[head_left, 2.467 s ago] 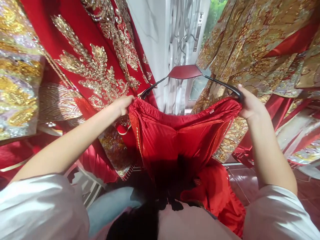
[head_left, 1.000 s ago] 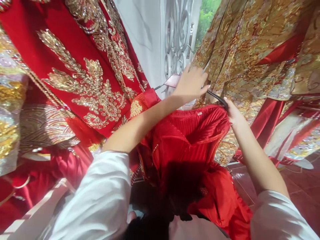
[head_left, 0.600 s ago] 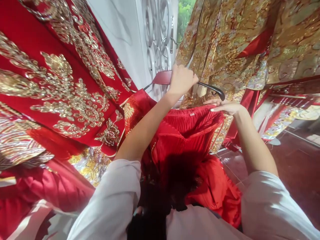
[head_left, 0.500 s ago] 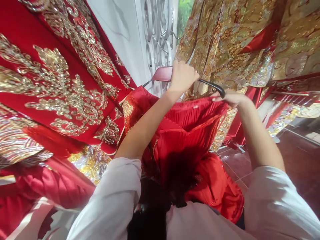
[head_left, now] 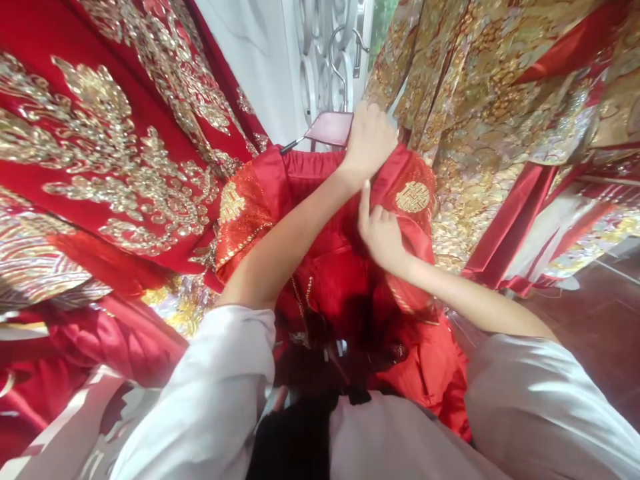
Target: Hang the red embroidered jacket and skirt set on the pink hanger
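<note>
My left hand (head_left: 373, 139) is closed around the top of a clothes hanger (head_left: 330, 128), which has a metal hook and a pale pink panel in its middle. From the hanger hangs a red garment (head_left: 333, 260) with round gold emblems on both shoulders. My left forearm crosses in front of its left half. My right hand (head_left: 384, 237) is at the garment's neckline, just below my left hand. Its index finger is stretched upward against the red cloth and the other fingers are loosely bent, with nothing visible in them.
A red dress with gold beadwork (head_left: 120, 160) hangs close on the left. Gold sequinned garments (head_left: 470, 120) hang on the right. Behind the hanger stands a white scrollwork grille (head_left: 310, 73). Dark red floor tiles (head_left: 590, 320) show at lower right.
My right hand has left the hanger's right end and moved inward to the neckline. The garment's right shoulder now sits over the hanger's end, covering it.
</note>
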Motion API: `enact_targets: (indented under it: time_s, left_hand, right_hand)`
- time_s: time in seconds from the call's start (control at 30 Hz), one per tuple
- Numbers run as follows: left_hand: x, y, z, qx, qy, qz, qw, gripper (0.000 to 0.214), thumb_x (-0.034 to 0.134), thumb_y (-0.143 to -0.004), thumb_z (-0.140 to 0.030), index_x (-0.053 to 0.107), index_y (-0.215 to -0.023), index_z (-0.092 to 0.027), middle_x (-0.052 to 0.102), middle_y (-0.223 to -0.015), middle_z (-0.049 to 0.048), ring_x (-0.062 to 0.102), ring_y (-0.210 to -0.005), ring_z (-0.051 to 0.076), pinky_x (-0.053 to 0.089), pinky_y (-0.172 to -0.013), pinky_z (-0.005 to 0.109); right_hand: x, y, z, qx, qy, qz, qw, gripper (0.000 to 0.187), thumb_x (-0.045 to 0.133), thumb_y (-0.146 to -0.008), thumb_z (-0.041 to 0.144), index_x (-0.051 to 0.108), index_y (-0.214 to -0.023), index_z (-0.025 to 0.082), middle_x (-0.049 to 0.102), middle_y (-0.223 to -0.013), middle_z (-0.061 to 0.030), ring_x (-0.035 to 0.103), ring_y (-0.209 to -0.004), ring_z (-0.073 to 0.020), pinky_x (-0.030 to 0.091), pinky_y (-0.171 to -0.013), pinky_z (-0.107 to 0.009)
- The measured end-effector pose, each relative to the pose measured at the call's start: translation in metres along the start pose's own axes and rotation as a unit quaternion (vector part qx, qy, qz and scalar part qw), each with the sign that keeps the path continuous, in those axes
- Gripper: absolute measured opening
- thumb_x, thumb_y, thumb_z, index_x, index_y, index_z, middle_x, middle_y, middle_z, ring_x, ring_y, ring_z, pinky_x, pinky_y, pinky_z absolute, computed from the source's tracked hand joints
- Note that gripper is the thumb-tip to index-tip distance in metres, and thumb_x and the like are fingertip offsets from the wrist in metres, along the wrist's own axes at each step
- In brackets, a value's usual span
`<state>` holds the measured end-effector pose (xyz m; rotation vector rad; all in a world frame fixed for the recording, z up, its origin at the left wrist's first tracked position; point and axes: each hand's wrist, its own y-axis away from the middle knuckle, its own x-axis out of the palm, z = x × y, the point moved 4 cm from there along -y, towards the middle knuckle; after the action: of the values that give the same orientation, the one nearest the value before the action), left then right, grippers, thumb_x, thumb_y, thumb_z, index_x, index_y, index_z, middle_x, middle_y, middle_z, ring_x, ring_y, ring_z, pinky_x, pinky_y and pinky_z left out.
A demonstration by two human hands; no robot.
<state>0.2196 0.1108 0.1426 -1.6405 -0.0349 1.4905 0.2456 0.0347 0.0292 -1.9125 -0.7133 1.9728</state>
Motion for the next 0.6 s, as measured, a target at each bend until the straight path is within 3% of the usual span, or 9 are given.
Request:
enact_targets:
  time_s: [0.1,0.17,0.23,0.33,0.4,0.43,0.47,0.53,0.6]
  left_hand:
    - [-0.027,0.024,0.007,0.093,0.004,-0.041,0.995,0.037,0.03,-0.093,-0.019,0.057,-0.117,-0.019,0.057,-0.123,0.0092,0.044,-0.118,0.025,0.028,-0.102,0.04]
    - [-0.054,0.046,0.021,0.099,0.008,-0.069,0.993,0.035,0.033,-0.091,-0.017,0.054,-0.12,-0.019,0.055,-0.125,0.008,0.045,-0.119,0.022,0.027,-0.105,0.037]
    - [-0.077,0.074,0.041,0.027,-0.036,-0.085,0.995,0.032,0.037,-0.09,-0.02,0.054,-0.117,-0.016,0.055,-0.121,0.0102,0.046,-0.116,0.024,0.03,-0.103,0.038]
    - [-0.097,0.124,0.065,-0.172,-0.135,-0.106,0.97,0.029,0.036,-0.093,-0.03,0.055,-0.109,-0.015,0.057,-0.115,0.0133,0.049,-0.11,0.028,0.036,-0.094,0.042]
    - [-0.09,0.155,0.068,-0.26,-0.153,-0.081,0.95,0.034,0.031,-0.094,-0.038,0.056,-0.103,-0.017,0.059,-0.108,0.0139,0.053,-0.102,0.028,0.041,-0.086,0.041]
    - [-0.081,0.168,0.066,-0.282,-0.145,-0.053,0.947,0.037,0.03,-0.094,-0.041,0.056,-0.102,-0.017,0.06,-0.104,0.0139,0.056,-0.096,0.028,0.042,-0.081,0.04]
    - [-0.07,0.178,0.063,-0.297,-0.131,-0.019,0.946,0.039,0.03,-0.093,-0.045,0.056,-0.102,-0.017,0.061,-0.101,0.0141,0.058,-0.091,0.028,0.043,-0.076,0.038]
    - [-0.047,0.191,0.062,-0.327,-0.102,0.031,0.939,0.041,0.036,-0.09,-0.049,0.053,-0.107,-0.016,0.062,-0.099,0.0152,0.06,-0.088,0.029,0.044,-0.07,0.035]
    - [-0.032,0.196,0.069,-0.354,-0.074,0.037,0.931,0.04,0.039,-0.089,-0.042,0.049,-0.115,-0.014,0.062,-0.098,0.0162,0.062,-0.091,0.029,0.045,-0.071,0.034]
  right_hand:
    - [0.026,0.012,-0.012,0.012,-0.015,0.062,0.998,0.064,0.034,-0.087,0.012,0.026,-0.149,0.017,0.062,-0.093,-0.0183,0.059,-0.071,-0.0233,0.047,-0.065,-0.038]
    - [0.011,0.009,-0.027,0.014,-0.066,0.059,0.996,0.065,0.045,-0.087,0.023,0.026,-0.148,0.016,0.063,-0.084,-0.0144,0.058,-0.068,-0.023,0.046,-0.065,-0.037]
    - [-0.022,-0.007,-0.041,-0.003,-0.145,-0.027,0.989,0.064,0.053,-0.085,0.03,0.033,-0.145,0.02,0.062,-0.078,-0.0092,0.058,-0.072,-0.0225,0.045,-0.07,-0.036]
    - [-0.072,-0.05,-0.055,-0.04,-0.238,-0.195,0.951,0.054,0.06,-0.082,0.026,0.047,-0.134,0.023,0.061,-0.087,-0.0042,0.054,-0.081,-0.0185,0.039,-0.081,-0.031]
    - [-0.082,-0.087,-0.055,-0.065,-0.274,-0.174,0.944,0.033,0.066,-0.077,0.021,0.062,-0.11,0.017,0.058,-0.08,-0.0005,0.048,-0.075,-0.0132,0.033,-0.079,-0.027]
    - [-0.081,-0.104,-0.052,-0.075,-0.292,-0.135,0.944,0.014,0.067,-0.076,0.019,0.065,-0.089,0.014,0.053,-0.069,0.0023,0.042,-0.068,-0.0102,0.031,-0.074,-0.024]
    - [-0.078,-0.118,-0.049,-0.081,-0.308,-0.096,0.943,0.01,0.068,-0.076,0.017,0.061,-0.069,0.013,0.044,-0.058,0.0049,0.035,-0.061,-0.0078,0.028,-0.068,-0.023]
    - [-0.071,-0.135,-0.043,-0.081,-0.344,-0.047,0.934,0.037,0.067,-0.077,0.016,0.043,-0.049,0.015,0.026,-0.045,0.0078,0.023,-0.055,-0.006,0.02,-0.06,-0.024]
    - [-0.063,-0.141,-0.038,-0.079,-0.39,-0.014,0.918,0.042,0.064,-0.081,0.017,0.038,-0.048,0.016,0.023,-0.042,0.0088,0.02,-0.053,-0.0053,0.015,-0.057,-0.025]
